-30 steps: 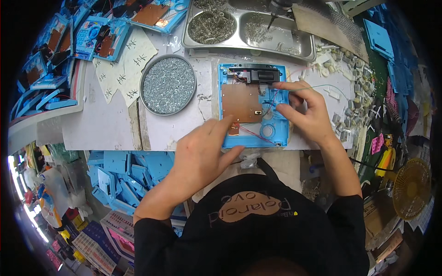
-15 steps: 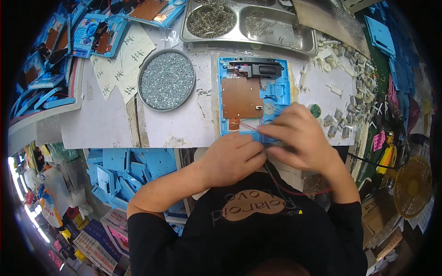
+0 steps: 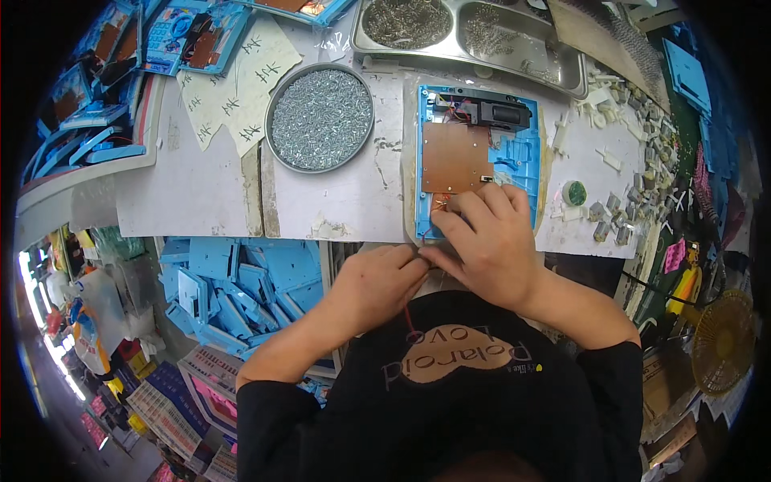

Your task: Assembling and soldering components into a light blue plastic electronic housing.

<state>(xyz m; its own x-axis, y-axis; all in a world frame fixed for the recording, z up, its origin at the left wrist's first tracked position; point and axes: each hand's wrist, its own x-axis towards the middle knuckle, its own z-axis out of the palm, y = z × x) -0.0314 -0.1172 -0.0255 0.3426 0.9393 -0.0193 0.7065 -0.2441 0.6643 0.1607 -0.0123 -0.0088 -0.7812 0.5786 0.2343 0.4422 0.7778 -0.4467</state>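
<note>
A blue plastic casing lies open on the table in front of me. It holds a brown circuit board, a black part along its top and a small orange-brown board at its lower left. My left hand is closed just below the casing's near edge, its fingertips pinched on thin wires. One red wire hangs below it toward my shirt. My right hand covers the casing's lower right, its fingers curled over the small board and its thumb against my left fingertips. Whatever its fingers hold is hidden.
A round tray of small metal pieces stands to the left, beside marked paper sheets. Behind is a metal compartment tray with small parts. White plastic and metal parts lie right. Blue casings fill the lower left.
My right hand has come down and left onto the casing, its thumb meeting the left hand. The wires that trailed below my right hand no longer show there. The whole view has shifted slightly.
</note>
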